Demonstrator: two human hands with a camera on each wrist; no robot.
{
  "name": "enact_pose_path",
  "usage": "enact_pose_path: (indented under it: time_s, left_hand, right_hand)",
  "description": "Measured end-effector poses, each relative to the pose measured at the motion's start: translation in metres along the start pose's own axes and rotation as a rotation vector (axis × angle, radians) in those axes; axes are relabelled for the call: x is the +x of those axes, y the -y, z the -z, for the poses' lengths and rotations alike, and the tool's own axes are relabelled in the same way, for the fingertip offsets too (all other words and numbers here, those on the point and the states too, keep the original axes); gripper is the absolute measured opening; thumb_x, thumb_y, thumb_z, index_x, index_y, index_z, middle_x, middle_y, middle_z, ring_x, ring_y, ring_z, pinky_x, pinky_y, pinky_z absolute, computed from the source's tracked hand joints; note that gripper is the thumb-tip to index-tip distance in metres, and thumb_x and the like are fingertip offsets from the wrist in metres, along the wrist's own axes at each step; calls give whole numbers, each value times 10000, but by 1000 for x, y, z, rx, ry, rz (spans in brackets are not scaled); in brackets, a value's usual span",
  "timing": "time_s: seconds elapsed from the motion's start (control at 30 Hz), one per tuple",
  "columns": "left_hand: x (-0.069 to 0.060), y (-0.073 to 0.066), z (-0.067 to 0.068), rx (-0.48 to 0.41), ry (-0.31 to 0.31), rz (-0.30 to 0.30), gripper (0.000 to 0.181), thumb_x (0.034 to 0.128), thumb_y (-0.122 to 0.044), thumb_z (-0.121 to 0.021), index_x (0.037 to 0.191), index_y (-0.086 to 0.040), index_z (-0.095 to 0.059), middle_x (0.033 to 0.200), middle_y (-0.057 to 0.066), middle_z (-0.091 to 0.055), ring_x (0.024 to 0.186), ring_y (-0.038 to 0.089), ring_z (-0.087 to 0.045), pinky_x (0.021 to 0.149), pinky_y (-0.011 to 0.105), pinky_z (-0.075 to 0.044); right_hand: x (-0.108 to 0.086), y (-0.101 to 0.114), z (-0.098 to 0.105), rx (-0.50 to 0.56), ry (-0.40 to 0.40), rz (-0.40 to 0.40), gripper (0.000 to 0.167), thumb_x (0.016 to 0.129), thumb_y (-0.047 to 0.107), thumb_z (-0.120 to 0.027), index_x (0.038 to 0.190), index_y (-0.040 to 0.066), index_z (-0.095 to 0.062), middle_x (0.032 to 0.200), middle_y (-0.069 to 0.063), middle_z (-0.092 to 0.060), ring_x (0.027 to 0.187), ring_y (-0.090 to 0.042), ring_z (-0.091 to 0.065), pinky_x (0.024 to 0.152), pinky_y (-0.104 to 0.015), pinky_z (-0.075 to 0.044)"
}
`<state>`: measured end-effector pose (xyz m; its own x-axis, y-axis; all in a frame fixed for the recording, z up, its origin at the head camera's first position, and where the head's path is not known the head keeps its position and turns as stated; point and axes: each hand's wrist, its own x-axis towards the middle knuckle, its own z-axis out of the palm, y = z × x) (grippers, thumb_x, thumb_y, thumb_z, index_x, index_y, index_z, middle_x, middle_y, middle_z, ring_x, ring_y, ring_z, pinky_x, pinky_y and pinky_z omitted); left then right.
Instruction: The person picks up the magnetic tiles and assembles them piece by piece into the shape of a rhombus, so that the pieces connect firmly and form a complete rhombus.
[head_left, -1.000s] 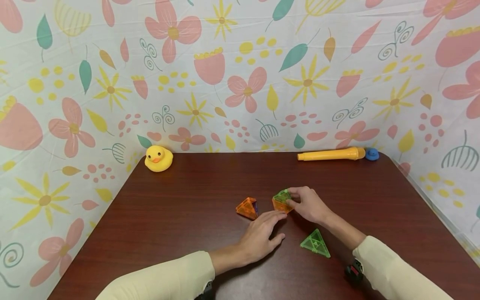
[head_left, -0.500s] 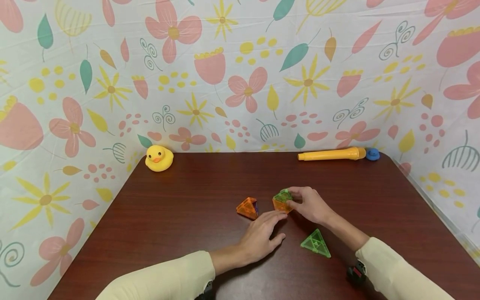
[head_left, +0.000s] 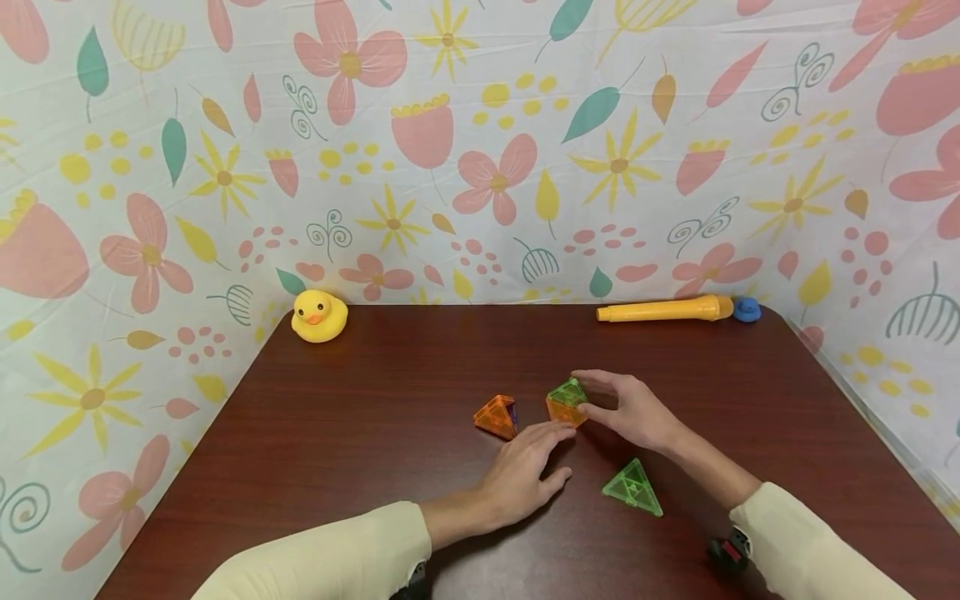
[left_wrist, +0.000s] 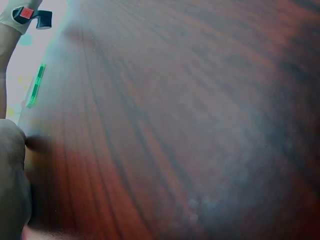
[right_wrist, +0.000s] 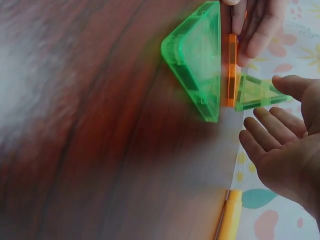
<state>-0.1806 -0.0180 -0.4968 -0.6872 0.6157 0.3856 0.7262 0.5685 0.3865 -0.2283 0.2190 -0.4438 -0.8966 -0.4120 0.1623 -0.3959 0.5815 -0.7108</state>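
Translucent magnetic tiles form a small block, with a green triangular tile [head_left: 567, 393] above an orange one [head_left: 564, 412]. My left hand [head_left: 525, 477] lies with straight fingers, its fingertips at the block's near lower edge. On the block's right is my right hand [head_left: 630, 408], thumb and fingers spread apart. In the right wrist view its thumb [right_wrist: 290, 86] overlaps the tip of the green tile [right_wrist: 255, 94]; contact is uncertain there. A second, folded orange tile piece [head_left: 495, 416] with some purple rests left of the block. One loose green triangle tile [head_left: 633, 487] lies flat nearer me.
On the dark wooden table [head_left: 375, 358], a yellow rubber duck [head_left: 319, 317] sits at the back left. A yellow toy microphone [head_left: 663, 309] and a small blue duck-like toy [head_left: 747, 309] stand at the back right. A flower-patterned cloth [head_left: 495, 125] hangs behind.
My right hand has loosened its hold on the green tile and drawn slightly right, its fingers spreading. The left hand and the tiles stay in place.
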Motion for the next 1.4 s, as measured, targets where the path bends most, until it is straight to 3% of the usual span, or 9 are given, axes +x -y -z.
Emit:
enact_pose_path:
  time_s: [0.4, 0.77, 0.83, 0.9, 1.0, 1.07, 1.17, 1.4]
  left_hand:
    - [0, 0, 0, 4, -14, -8, 511, 995, -232, -779, 1458, -88, -618, 1509, 40, -605, 1414, 182, -533, 1123, 346, -478]
    - [0, 0, 0, 0, -2, 8, 532, 999, -234, -776, 1479, -87, -602, 1518, 31, -595, 1422, 172, -525, 1126, 347, -476]
    - [0, 0, 0, 1, -1, 7, 536, 1000, -235, -774, 1484, -84, -598, 1519, 35, -595, 1422, 176, -526, 1124, 348, -478]
    - [0, 0, 0, 2, -4, 5, 537, 1001, -236, -772, 1485, -82, -597, 1518, 39, -596, 1421, 180, -527, 1124, 346, -477]
    - [0, 0, 0, 6, -9, 0, 539, 999, -235, -774, 1484, -80, -597, 1514, 42, -599, 1418, 181, -531, 1122, 342, -479]
    - [0, 0, 0, 8, -14, -4, 543, 995, -233, -780, 1482, -79, -599, 1511, 44, -602, 1417, 183, -533, 1123, 340, -477]
    - [0, 0, 0, 11, -18, -7, 548, 990, -233, -786, 1481, -79, -600, 1508, 43, -605, 1416, 184, -534, 1124, 338, -476]
    - [0, 0, -1, 7, -15, -9, 548, 992, -228, -784, 1483, -74, -596, 1511, 47, -603, 1417, 186, -533, 1127, 341, -474]
  right_hand:
    - [-22, -1, 18, 41, 49, -2, 689, 992, 244, -788, 1556, -17, -490, 1536, -210, -558, 1421, -412, -522, 1093, -630, -451]
    - [-41, -9, 21, 90, 128, -8, 806, 968, 250, -816, 1612, -5, -403, 1619, -210, -458, 1492, -424, -423, 1120, -626, -401]
    - [-46, -11, 23, 85, 136, -7, 830, 955, 261, -830, 1622, 21, -399, 1627, -197, -450, 1497, -420, -417, 1137, -563, -424]
    - [-50, -12, 25, 73, 138, 1, 852, 940, 276, -845, 1630, 49, -400, 1628, -182, -455, 1493, -413, -423, 1152, -425, -445]
    - [-57, -14, 29, 62, 135, 18, 887, 911, 294, -871, 1638, 91, -405, 1633, -157, -456, 1491, -403, -419, 1114, -211, -406]
    - [-61, -14, 31, 56, 142, 25, 911, 897, 311, -882, 1643, 109, -402, 1642, -144, -446, 1490, -391, -414, 1080, -131, -365]
    - [-66, -14, 35, 49, 161, 32, 939, 880, 328, -895, 1648, 119, -396, 1657, -132, -427, 1503, -307, -401, 1071, -108, -338]
    - [-76, -16, 38, 95, 240, 32, 943, 869, 319, -899, 1639, 89, -407, 1651, -145, -432, 1440, 85, -348, 1078, -123, -361]
